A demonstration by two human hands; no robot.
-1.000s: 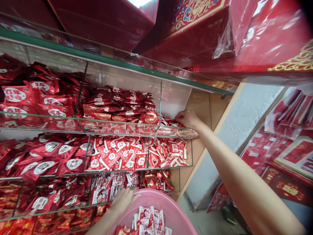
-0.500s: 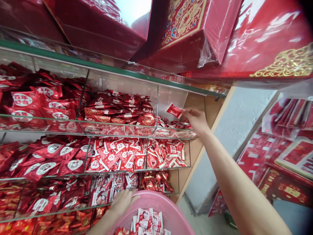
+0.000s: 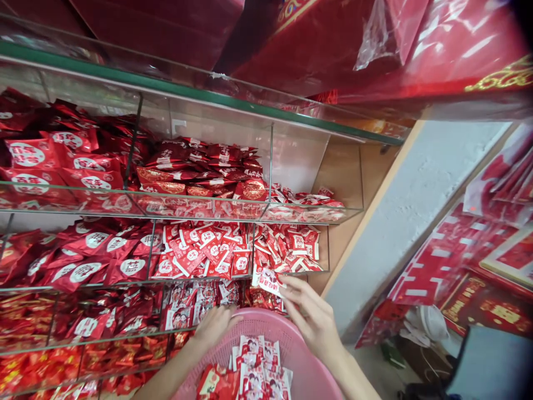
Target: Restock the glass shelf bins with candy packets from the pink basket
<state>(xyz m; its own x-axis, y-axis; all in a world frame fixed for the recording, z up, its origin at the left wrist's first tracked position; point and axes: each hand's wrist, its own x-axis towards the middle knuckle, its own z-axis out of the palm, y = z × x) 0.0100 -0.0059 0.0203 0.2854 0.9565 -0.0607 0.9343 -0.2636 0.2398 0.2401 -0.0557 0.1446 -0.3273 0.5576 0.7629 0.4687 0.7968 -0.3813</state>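
Between the thumb and fingers of my right hand [image 3: 310,311] is a small candy packet [image 3: 266,280], white and red with printed characters. That hand is over the right rim of a pink plastic basket [image 3: 306,358]. My left hand [image 3: 216,328] grips the basket's far left rim, its fingers partly hidden behind it. White packets with printed figures [image 3: 254,383] and a red packet [image 3: 219,383] lie inside the basket.
Glass shelves with dividers hold heaps of red packets [image 3: 208,250] in front of me. Large red boxes [image 3: 333,61] jut out above. On the right are a white wall [image 3: 400,194], red goods [image 3: 441,250] and a grey-blue surface [image 3: 491,361].
My right hand has come down from the upper right compartment to the basket with the packet. The view has shifted slightly. My left hand stays on the rim.
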